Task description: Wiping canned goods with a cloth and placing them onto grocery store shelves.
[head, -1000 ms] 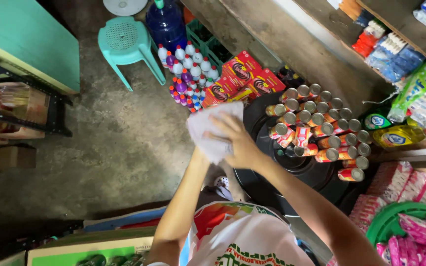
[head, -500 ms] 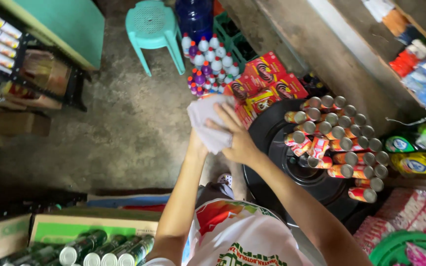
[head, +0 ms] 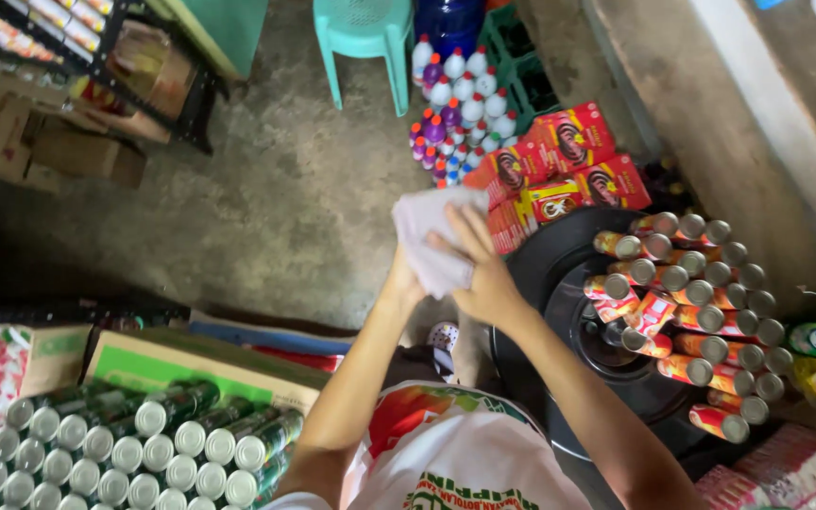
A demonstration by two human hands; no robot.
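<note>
I see a pale, crumpled cloth [head: 432, 241] bunched between both hands, held up in the air above the concrete floor.

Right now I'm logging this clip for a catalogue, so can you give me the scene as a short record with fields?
left hand: under a pale cloth, gripping it
right hand: on the cloth, fingers spread over it
right of hands: red cans with silver lids stacked on a black tyre
lower left: green cans in a cardboard box
far side: bottles, red cartons, teal stool
</note>
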